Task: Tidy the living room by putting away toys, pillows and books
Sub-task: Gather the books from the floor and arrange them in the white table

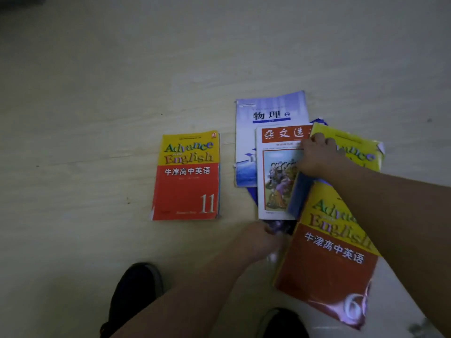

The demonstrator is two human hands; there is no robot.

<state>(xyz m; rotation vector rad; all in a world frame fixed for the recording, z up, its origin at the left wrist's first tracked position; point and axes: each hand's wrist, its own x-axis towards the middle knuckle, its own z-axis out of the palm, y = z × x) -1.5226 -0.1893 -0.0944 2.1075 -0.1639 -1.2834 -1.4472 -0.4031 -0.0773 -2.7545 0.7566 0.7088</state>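
Note:
Books lie on the pale wooden floor (pixel 97 118). A red and yellow English book marked 11 (pixel 186 175) lies flat by itself on the left. To its right is an overlapping pile: a blue and white book (pixel 266 113) at the back, a white book with an orange title band (pixel 275 181) on it, and a yellow book (pixel 358 152) at the right. My right hand (pixel 317 154) grips the yellow book's left edge, fingers curled over it. A red and yellow book marked 6 (pixel 327 267) sits tilted at the near right. My left hand (pixel 261 240) grips its left edge, beside a dark purple cover (pixel 280 225).
My two black shoes (pixel 136 289) (pixel 283 323) stand on the floor just in front of the books. Bare floor stretches to the left and beyond the pile. A dark shape (pixel 19 1) shows at the far top left corner.

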